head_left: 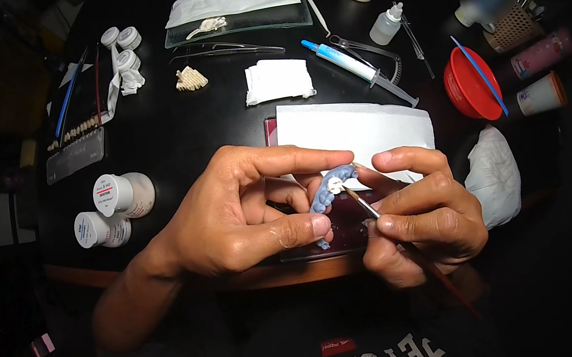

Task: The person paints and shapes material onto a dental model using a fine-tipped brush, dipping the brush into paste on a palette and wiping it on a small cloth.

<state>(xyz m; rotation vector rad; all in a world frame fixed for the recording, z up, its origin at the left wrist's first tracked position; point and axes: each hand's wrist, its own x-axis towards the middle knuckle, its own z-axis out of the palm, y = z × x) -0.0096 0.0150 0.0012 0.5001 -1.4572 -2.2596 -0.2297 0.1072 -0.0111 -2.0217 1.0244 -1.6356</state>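
Note:
Between the thumb and fingers of my left hand (231, 210) is a blue-grey dental model (321, 198), curved like an arch of teeth. One tooth on it is covered in white material (335, 185). My right hand (429, 219) grips a thin paintbrush (407, 245) with a dark red handle, and its bristle tip touches or nearly touches the white tooth. The right index finger is close to the far end of the model. Below the hands lie a white paper sheet (368, 127) and a dark red glossy slab (344, 233), partly hidden by the fingers.
White-lidded jars (124, 193) stand at left. Behind are a folded tissue (277, 80), a blue-and-clear syringe (359, 72), tweezers (234, 48) and a glass plate (238, 26). A red bowl (463, 90) holding a blue stick and a crumpled white tissue (493, 174) are at right.

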